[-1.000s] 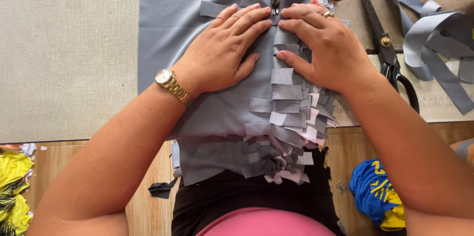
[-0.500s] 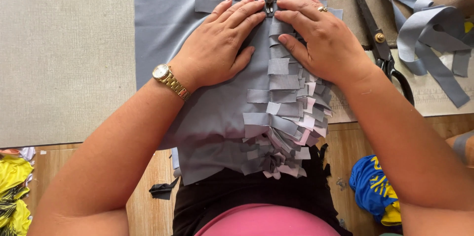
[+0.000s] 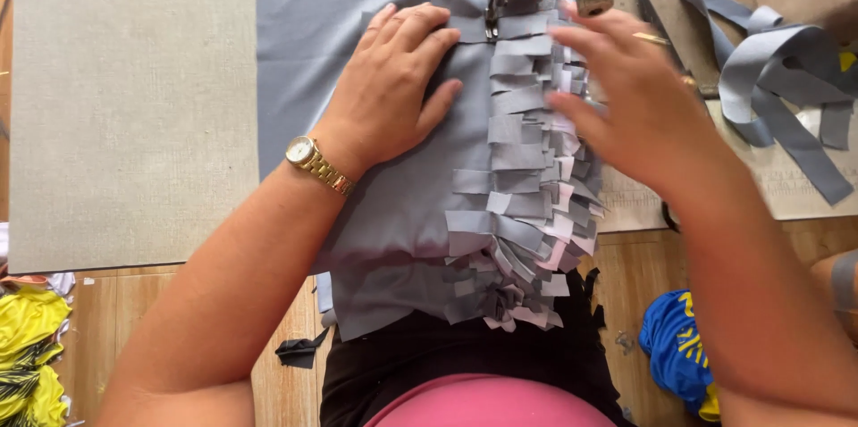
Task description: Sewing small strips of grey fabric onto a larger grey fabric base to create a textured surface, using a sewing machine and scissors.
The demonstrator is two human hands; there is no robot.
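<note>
A grey fabric panel point(image 3: 313, 25) lies on the beige work table and hangs over its front edge onto my lap. A column of short grey strips point(image 3: 523, 177) runs down its middle. My left hand point(image 3: 393, 92), with a gold wristwatch point(image 3: 313, 163), lies flat on the fabric just left of the strips, fingers spread toward the sewing machine foot point(image 3: 492, 25). My right hand point(image 3: 639, 105) hovers over the strips' right side, blurred, fingers apart, holding nothing that I can see.
Loose grey ribbon strips point(image 3: 769, 79) are piled at the right, with black scissors point(image 3: 657, 12) mostly hidden behind my right hand. The beige table point(image 3: 134, 123) spreads to the left. Yellow cloth point(image 3: 27, 355), blue cloth point(image 3: 679, 347) and black scraps point(image 3: 299, 351) lie on the wooden floor.
My right hand has lifted off the strips near the machine foot and moved right and down. The left hand stays pressed on the fabric.
</note>
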